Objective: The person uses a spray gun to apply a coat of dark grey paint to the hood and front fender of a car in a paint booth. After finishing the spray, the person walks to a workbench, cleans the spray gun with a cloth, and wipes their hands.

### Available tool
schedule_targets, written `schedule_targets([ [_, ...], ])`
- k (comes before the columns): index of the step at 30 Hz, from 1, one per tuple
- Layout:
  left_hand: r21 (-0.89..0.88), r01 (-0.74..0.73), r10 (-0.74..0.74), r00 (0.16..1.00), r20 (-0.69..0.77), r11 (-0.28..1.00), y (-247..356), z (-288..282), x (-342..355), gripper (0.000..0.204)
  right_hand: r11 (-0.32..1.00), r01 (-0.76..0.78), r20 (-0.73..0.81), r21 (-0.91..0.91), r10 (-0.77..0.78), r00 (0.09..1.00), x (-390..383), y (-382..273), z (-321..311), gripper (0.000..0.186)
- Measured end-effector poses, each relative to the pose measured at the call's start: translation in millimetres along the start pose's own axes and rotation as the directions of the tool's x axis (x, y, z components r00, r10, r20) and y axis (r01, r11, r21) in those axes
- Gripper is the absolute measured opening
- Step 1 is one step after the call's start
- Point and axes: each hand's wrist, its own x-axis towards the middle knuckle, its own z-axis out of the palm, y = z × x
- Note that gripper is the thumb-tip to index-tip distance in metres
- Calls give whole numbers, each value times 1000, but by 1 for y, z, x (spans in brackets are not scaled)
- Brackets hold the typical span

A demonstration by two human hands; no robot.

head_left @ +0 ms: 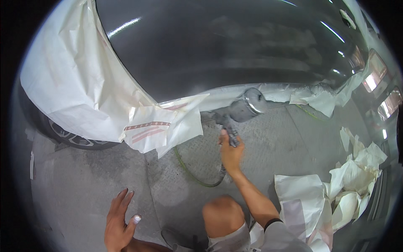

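Observation:
My right hand (pixel 232 152) is wrapped round the handle of a spray gun (pixel 228 128), whose grey cup (pixel 247 105) tilts up to the right. The gun is level with the lower edge of a glossy dark car panel (pixel 218 50). From below the hand a green air hose (pixel 189 178) curves away to the left and up under the masking paper. My left hand (pixel 119 220) is held over the floor at the lower left, empty, with its fingers apart. Whether the trigger is pulled, I cannot make out.
White masking paper (pixel 75 75) covers the car left of the panel, with loose flaps (pixel 163 128) hanging down. A wheel (pixel 75 136) shows beneath it. Crumpled paper (pixel 352 185) lies on the grey floor (pixel 105 172) at the right. My bent knee (pixel 223 214) is below the gun.

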Motion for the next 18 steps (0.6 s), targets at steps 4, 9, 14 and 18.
schedule_targets([
  [4, -12, 22, -22, 1000, 17, 1000, -13, -6, -9, 68, 995, 89, 153, 35, -93, 984, -14, 1, 30, 20],
  [9, -58, 24, -22, 999, 31, 998, -18, -5, -9, 67, 993, 73, 354, 90, -100, 930, -22, -22, 48, 17],
  [14, -49, 26, -25, 1000, 14, 998, -12, -3, -9, 65, 999, -6, 243, 41, -4, 970, 8, 4, 40, 21],
  [18, -9, 66, -66, 998, 18, 998, -10, -1, -8, 65, 997, 17, 124, 76, -26, 992, 27, 6, 16, 25],
])
